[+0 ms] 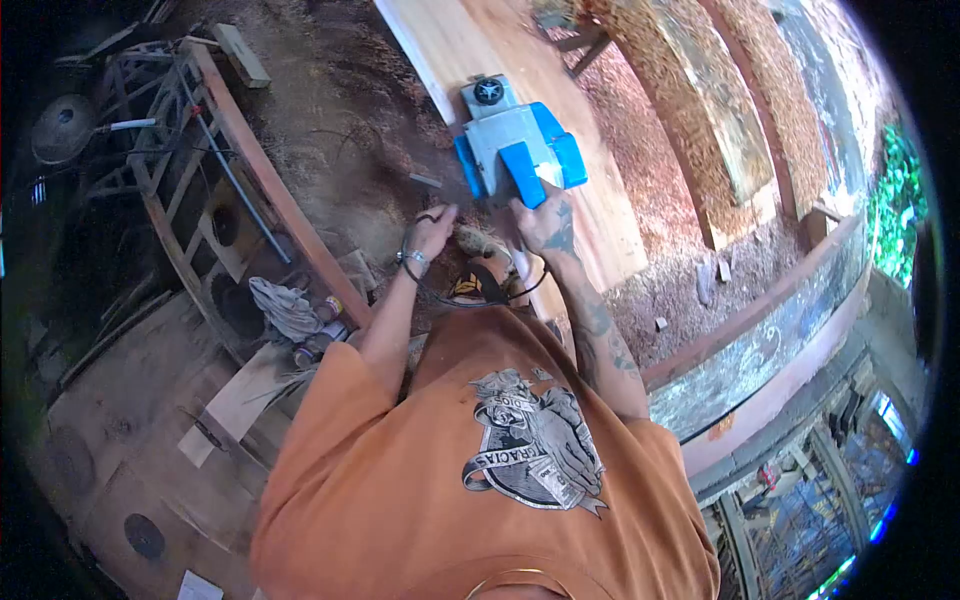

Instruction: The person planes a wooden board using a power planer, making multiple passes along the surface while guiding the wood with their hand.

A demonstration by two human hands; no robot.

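A blue and grey electric hand planer [512, 140] with a black knob rests on a long, pale wooden board [608, 225]. My right hand [543, 218] is closed around the rear of the planer, at its blue handle; some fingers are hidden. My left hand [432, 236] is closed on a black power cord [432, 296], left of the board and apart from the planer. The cord hangs in a loop in front of my body, between my wrists.
Wood shavings [640, 130] cover the ground and the timbers on the right. A low painted wall [760, 310] curves along that side. To my left stands a wooden frame [270, 170], with a crumpled cloth [285, 308] beside it. A loose wood block [242, 56] lies farther off.
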